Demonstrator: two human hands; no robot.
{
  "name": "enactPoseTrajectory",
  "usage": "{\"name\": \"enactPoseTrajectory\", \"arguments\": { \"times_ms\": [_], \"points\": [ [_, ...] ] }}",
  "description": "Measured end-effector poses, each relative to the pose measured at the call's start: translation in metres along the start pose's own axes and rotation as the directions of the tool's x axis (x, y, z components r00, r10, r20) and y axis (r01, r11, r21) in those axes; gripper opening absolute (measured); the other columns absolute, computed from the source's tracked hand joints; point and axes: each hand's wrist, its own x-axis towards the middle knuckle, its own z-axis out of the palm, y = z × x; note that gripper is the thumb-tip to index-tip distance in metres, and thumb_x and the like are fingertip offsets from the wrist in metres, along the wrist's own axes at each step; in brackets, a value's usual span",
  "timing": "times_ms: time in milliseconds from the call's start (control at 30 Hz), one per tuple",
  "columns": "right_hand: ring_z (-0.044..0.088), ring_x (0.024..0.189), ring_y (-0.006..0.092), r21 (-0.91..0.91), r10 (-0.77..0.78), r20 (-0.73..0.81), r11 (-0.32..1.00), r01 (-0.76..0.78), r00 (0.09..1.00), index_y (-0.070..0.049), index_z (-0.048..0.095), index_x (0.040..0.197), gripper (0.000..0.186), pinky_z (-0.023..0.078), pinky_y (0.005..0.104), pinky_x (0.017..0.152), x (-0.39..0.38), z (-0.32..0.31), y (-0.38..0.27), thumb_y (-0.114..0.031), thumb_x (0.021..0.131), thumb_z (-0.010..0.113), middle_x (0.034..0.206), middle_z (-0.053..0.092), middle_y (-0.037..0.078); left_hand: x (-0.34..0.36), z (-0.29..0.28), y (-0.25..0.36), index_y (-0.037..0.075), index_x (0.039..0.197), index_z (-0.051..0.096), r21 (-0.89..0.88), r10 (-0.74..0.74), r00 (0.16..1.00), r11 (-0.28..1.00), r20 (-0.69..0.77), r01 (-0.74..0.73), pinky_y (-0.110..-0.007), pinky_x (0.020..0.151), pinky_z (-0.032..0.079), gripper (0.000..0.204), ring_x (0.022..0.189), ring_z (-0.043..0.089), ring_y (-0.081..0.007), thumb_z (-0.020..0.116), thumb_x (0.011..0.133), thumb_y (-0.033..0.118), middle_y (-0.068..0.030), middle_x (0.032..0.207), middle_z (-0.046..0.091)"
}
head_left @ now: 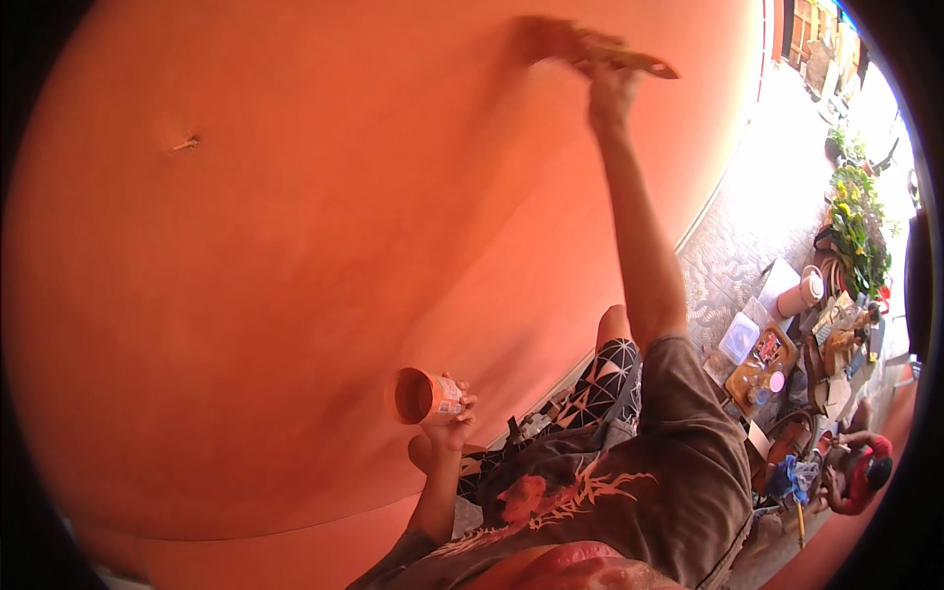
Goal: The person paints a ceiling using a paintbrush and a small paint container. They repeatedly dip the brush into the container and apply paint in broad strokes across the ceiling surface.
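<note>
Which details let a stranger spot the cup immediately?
Start at the orange wall filling the picture's left. Toward the picture's lower middle, the left hand holds an orange cup. Its round open mouth distinguishes it from the long brush in the right hand.

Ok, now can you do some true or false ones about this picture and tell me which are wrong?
1. The right hand holds a brush. True.

2. Only one hand is holding something. False: the left hand holds an orange cup-shaped container too.

3. The big wall is blue. False: it is orange.

4. In the picture, the brush is higher up than the container. True.

5. Green plants show at the picture's left edge. False: they are over on the right side.

6. Another person, in a red top, is at the lower right. True.
</note>
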Motion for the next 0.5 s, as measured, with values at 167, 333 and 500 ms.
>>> {"name": "enactPoseTrajectory", "arguments": {
  "times_ms": [167,333,500],
  "points": [
    [0.068,0.081,0.0192,-0.384,-0.407,-0.05,0.851,0.359,0.912,-0.002,0.072,0.098,0.016,0.054,0.0293,0.074,0.04,-0.019,0.004,-0.002,0.092,0.057,0.093,0.072,0.005,-0.009,-0.029,0.011,0.014,0.141,0.055,-0.026,0.025,0.996,0.999,-0.088,-0.027,-0.032,0.072,0.057,0.061,0.105,0.054,-0.0292,0.069,0.087,0.039,-0.0142,0.126,0.05],
    [0.064,0.118,0.0288,-0.15,-0.368,0.556,0.838,0.525,0.746,-0.004,0.071,0.113,0.032,0.055,0.0413,0.095,-0.124,0.001,0.012,-0.002,0.082,0.07,0.125,0.068,0.018,-0.006,-0.02,0.005,0.011,0.138,0.055,0.003,0.085,0.982,0.996,-0.171,-0.085,-0.032,0.068,0.056,0.053,0.103,0.053,-0.0304,0.063,0.092,0.036,-0.0164,0.123,0.051],
    [0.069,0.1,0.0286,0.081,-0.118,0.726,0.993,0.087,0.678,-0.002,0.069,0.097,0.01,0.056,0.0379,0.08,-0.148,0.04,-0.085,-0.001,0.087,0.066,0.108,0.072,0.013,-0.007,-0.008,0.003,0.012,0.139,0.054,0.013,0.074,0.986,0.997,-0.151,-0.073,-0.032,0.069,0.056,0.053,0.102,0.053,-0.0304,0.063,0.092,0.035,-0.0151,0.123,0.051]
  ]
}}
